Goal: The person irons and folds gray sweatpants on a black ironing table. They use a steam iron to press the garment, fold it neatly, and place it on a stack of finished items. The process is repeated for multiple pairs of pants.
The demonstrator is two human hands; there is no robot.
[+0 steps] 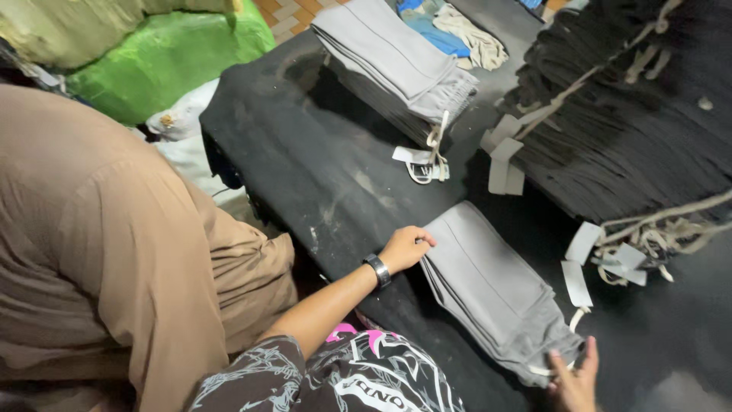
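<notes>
Resting at the far end of a folded grey trousers stack [492, 286] near the counter [305, 168] front edge | left hand [406, 248] loosely curled, touching | right hand [573, 378] spread, at waistband end | long axis runs hand to hand.

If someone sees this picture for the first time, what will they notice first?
Probably the folded grey trousers stack in the middle of the black table, with the left hand on its far end and the right hand at its waistband end. A second grey stack lies further back, and dark garments pile up on the right.
</notes>
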